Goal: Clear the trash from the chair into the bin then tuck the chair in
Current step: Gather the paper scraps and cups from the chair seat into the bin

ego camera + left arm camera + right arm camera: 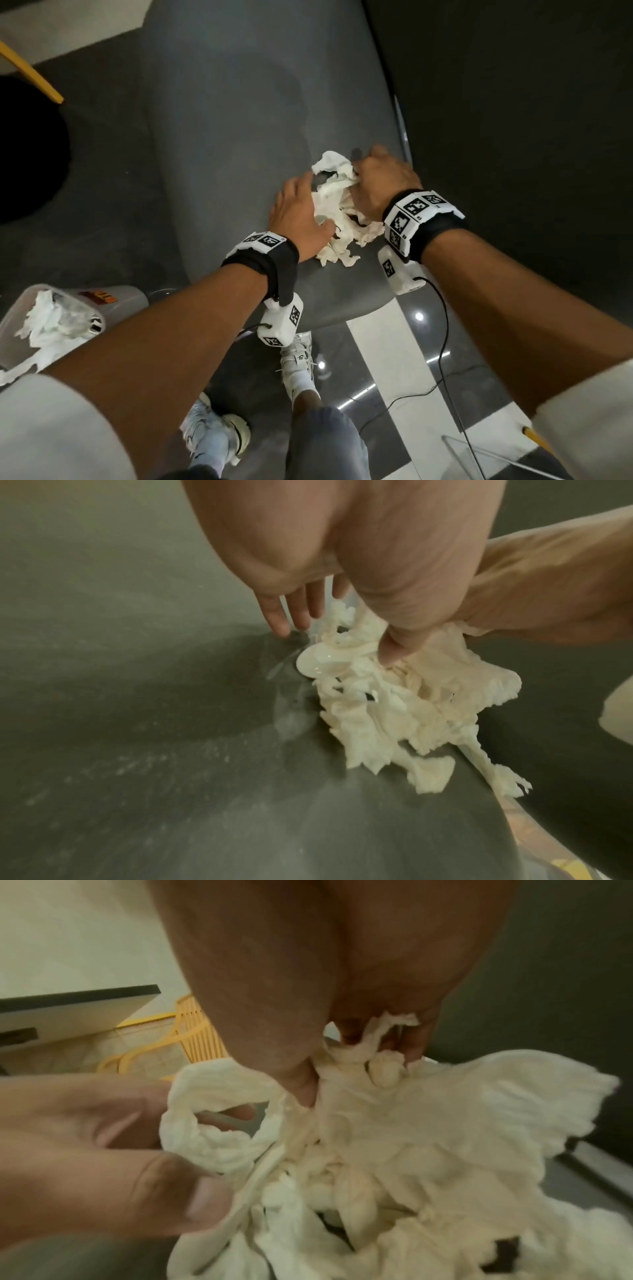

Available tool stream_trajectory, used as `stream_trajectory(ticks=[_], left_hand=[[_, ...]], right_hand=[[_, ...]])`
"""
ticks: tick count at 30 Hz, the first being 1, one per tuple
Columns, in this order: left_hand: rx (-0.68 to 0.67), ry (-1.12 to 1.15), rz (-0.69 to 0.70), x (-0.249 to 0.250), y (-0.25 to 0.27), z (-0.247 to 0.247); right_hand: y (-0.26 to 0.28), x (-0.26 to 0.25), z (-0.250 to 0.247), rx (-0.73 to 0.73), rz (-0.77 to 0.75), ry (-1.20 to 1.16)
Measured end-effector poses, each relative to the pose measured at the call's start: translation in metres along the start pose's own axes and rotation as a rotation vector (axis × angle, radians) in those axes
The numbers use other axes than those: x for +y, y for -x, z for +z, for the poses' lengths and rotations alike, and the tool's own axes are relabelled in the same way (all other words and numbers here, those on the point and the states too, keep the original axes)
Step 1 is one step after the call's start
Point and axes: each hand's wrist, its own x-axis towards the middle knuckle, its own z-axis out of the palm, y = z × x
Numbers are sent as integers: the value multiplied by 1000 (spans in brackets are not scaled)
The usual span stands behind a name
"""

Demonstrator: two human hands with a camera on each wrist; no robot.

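A heap of crumpled white tissue (pixel 337 205) lies at the right front of the grey chair seat (pixel 239 137). My left hand (pixel 298 212) lies against its left side, fingers straight, with fingertips (pixel 284 628) on the seat and the thumb pressing the tissue (pixel 394 710). A white plastic spoon (pixel 322 662) lies between thumb and fingers. On the heap's right side my right hand (pixel 376 185) has its fingers curled into the tissue (pixel 428 1123) and pinches a twist of it. The translucent bin (pixel 133 298) stands on the floor at lower left, holding more tissue.
A dark surface (pixel 513 102) fills the right side past the chair's edge. A yellow chair leg (pixel 30 73) and a black round shape (pixel 27 147) are at far left. My shoes (pixel 298 356) and a black cable (pixel 445 342) are on the glossy floor below the seat.
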Motion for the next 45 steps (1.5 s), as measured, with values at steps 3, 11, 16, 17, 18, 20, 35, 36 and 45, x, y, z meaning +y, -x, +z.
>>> stream_trajectory(ticks=[3, 11, 16, 17, 18, 20, 35, 36, 45], left_hand=[[-43, 82, -40, -1, -3, -11], [-2, -17, -85, -35, -1, -38], [79, 33, -160, -57, 2, -54], [85, 55, -163, -57, 3, -55], [84, 76, -165, -56, 5, -55], [49, 86, -168, -49, 13, -49], [-19, -134, -3, -48, 24, -14], [19, -120, -35, -54, 23, -21], [190, 132, -190, -94, 41, -82]], right_hand=[[-9, -14, -6, 15, 3, -315], [-28, -33, -13, 69, 52, -535], [-34, -26, -1, -55, 116, -329], [-33, -26, 3, -137, 98, -249], [-31, -24, 7, -210, 65, -157], [-28, -23, 16, -266, -22, 14], [-44, -19, -4, 227, 86, -477], [-43, -23, -9, 314, 72, -530], [-37, -97, -40, 449, -37, -732]])
